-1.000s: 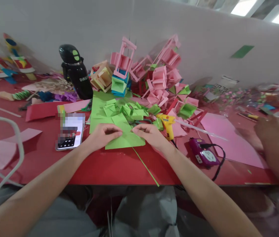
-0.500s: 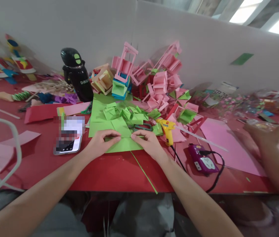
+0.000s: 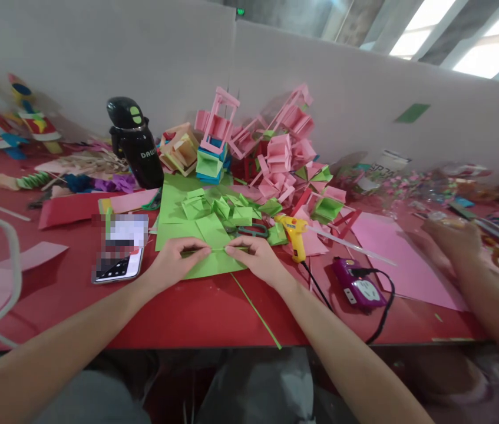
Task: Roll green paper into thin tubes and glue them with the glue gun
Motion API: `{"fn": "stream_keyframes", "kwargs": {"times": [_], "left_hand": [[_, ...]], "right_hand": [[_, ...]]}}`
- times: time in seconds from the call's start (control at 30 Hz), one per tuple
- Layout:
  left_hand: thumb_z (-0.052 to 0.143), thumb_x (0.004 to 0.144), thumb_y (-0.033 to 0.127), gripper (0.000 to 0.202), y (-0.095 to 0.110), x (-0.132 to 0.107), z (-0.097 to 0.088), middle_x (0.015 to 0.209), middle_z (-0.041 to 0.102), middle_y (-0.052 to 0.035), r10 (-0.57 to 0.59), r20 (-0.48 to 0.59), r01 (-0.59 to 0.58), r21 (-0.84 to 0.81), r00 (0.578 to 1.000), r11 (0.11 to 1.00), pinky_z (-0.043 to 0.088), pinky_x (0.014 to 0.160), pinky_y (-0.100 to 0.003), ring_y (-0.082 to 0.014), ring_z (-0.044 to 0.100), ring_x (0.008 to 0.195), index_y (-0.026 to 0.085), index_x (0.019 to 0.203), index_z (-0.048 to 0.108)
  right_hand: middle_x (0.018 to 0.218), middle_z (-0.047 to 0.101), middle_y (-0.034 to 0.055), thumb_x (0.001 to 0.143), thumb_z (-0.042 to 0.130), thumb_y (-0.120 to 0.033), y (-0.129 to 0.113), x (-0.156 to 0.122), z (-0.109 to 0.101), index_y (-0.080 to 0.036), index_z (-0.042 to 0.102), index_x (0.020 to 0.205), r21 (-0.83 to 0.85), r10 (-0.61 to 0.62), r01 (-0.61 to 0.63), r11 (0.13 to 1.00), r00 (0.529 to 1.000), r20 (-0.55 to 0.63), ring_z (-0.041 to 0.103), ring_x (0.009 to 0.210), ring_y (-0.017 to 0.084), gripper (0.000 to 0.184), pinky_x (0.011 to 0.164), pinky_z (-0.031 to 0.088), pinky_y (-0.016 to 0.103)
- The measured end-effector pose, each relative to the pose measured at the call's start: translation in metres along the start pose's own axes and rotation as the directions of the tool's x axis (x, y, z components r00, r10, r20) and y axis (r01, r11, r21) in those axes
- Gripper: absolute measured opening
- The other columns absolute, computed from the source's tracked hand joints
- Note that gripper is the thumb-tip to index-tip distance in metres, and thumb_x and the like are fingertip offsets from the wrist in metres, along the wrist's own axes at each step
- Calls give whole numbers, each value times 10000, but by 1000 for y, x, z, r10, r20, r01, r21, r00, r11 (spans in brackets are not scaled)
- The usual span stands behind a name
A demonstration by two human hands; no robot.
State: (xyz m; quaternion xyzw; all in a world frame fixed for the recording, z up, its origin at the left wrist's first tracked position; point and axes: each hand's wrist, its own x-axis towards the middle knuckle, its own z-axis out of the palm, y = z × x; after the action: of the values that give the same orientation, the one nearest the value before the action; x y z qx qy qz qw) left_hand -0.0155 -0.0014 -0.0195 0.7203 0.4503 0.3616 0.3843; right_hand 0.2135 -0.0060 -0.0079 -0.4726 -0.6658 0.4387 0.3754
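The left hand [image 3: 182,257] and right hand [image 3: 255,259] face each other, the fingers of each pinched together on a narrow green strip [image 3: 218,250] that spans the gap between them, over a green sheet [image 3: 214,270]. Paper this thin could crease off line or tear if the two pinches pull unevenly, and a slack grip on one side might let any fold spring back. Whether its edges meet squarely is too small to tell. Just beyond the right fingers lie scissors [image 3: 253,230], with a yellow glue gun [image 3: 293,232] farther right; a sideways swing of that hand could knock the gun, or a snag on its black cord [image 3: 317,287] could drag it. If the gun is hot, which cannot be seen, brushing it might burn. A loose green sliver [image 3: 255,309] on the bench [image 3: 165,318], nearer the body than the fingers, reaches the front edge, where a forearm could sweep it off.
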Motion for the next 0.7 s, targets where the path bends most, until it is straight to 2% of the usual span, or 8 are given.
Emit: {"fn": "stream_keyframes", "kwargs": {"times": [0.13,0.33,0.5,0.6,0.7], "left_hand": [[654,879,446,276,1,0,0,901,773,-50,15,-1,-15,3,1000,1000,551,795,-304,-213,699,852,189,888,754],[649,878,452,282,1,0,1,905,771,-50,17,-6,-17,18,1000,1000,549,805,-314,-222,693,862,190,892,751],[646,880,467,289,0,3,0,889,773,-35,3,44,-4,30,999,1000,537,783,-291,-215,692,855,202,887,761],[638,879,489,309,0,4,-1,890,773,-32,-4,60,2,33,998,999,538,765,-289,-217,694,850,206,883,761],[629,880,503,329,0,3,-3,883,773,-37,-3,66,1,35,998,999,539,750,-292,-221,693,844,202,882,763]], "right_hand": [[650,580,-14,824,679,-526,1,1,1,-177,740,818,-70,11,-13,997,1000,-19,400,558,103,354,539,310,254],[778,687,15,821,697,-469,5,3,2,-179,737,805,-34,-30,28,999,998,-46,565,719,151,293,692,419,272],[817,709,19,820,698,-448,6,3,2,-184,729,801,4,-39,39,999,998,-47,607,784,165,267,770,443,285],[784,689,14,824,686,-471,5,3,2,-184,722,782,-4,-35,34,999,999,-28,582,750,160,292,730,428,280],[691,613,-8,834,663,-506,4,3,3,-184,720,773,-36,-18,17,999,999,-28,478,629,126,332,613,359,264]]}}
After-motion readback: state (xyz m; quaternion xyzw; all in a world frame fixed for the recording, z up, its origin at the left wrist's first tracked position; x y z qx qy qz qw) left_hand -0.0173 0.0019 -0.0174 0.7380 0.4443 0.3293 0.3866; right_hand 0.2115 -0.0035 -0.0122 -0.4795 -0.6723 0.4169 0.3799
